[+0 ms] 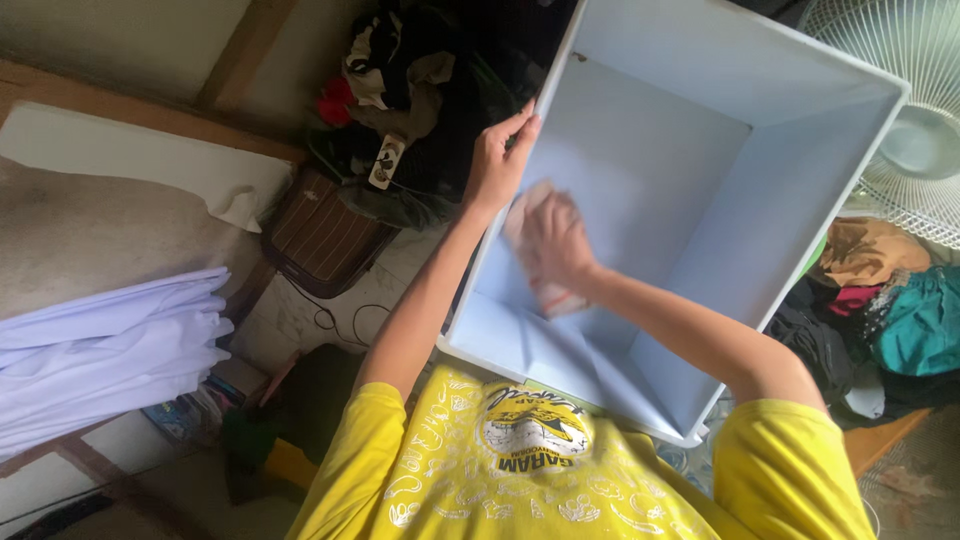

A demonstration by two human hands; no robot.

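Your left hand (502, 152) is clamped over the left rim of the big pale blue box (800, 190), fingers curled around the edge, holding it tipped up toward you. Your right hand (555, 240) is down inside the box, pressed flat against the inner wall with a pale cloth (548, 290) under the palm; the cloth shows a reddish strip at its lower end, and it is blurred, so the exact grip is hard to tell. The box rests against your yellow shirt (520, 470), open side facing you. To your left, a stack of folded white sheets (105, 350) lies on a surface. Just beyond the box's left rim sits a heap of dark clothes (410, 110) with a small oblong tag. On your right, a white fan (915, 120) stands above crumpled brown and teal garments (900, 290).
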